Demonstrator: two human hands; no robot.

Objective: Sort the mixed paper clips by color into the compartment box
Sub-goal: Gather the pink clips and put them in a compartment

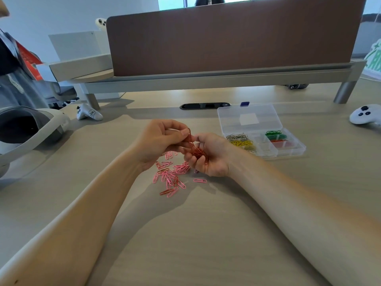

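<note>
**Red clips gathered in hand, pink pile on desk**

A bunch of dark red wire paper clips sits in the cupped palm of the right hand, palm turned up, fingers curled loosely around the bunch. The left hand is raised just beside it, thumb and forefinger pinched on a single red paper clip that hangs down toward the bunch. Both forearms reach in from the bottom corners and converge at mid-desk.

Below the hands, a loose pile of pink paper clips, with a few red ones mixed in, lies on the light wood-grain desk.

To the right, the clear plastic compartment box stands with its lid open; silver, yellow, green and red clips fill separate compartments.
</note>
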